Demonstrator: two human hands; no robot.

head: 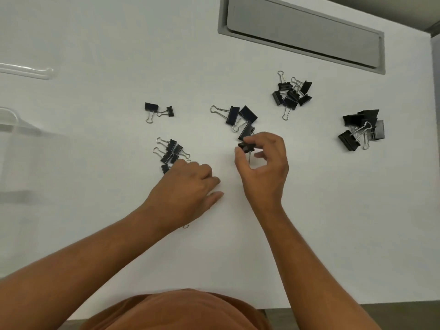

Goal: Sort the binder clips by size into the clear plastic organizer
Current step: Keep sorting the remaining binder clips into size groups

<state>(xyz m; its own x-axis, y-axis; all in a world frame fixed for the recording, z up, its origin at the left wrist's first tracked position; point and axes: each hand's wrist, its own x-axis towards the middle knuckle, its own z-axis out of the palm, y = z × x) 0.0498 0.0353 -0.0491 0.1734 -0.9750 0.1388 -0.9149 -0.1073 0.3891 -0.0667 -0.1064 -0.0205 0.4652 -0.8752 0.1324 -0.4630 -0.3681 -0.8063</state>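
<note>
A white tabletop is seen from above, with the clear plastic organizer only partly in view at the far left edge, its compartments too faint to be told apart. Black binder clips are spread over the tabletop in loose groups: the largest clips lie heaped at the far right, a cluster of medium clips sits further back near a grey recessed panel, three larger clips lie at the centre, a small-clip pile lies left of centre, and a pair of small clips lies just behind it. The step in hand is judged to be pre-sorting on the tabletop, since no clip can be seen inside the organizer. A single clip is pinched between the thumb and fingertips of the right hand, lifted just in front of the central group, its wire handle hanging down inside the curl of the fingers. The left hand rests at the near edge of the small-clip pile, fingers curled; whether a clip is gripped beneath them cannot be told. Next, the pinched clip is likely to need matching to its size group or carrying well to the left toward the organizer.
</note>
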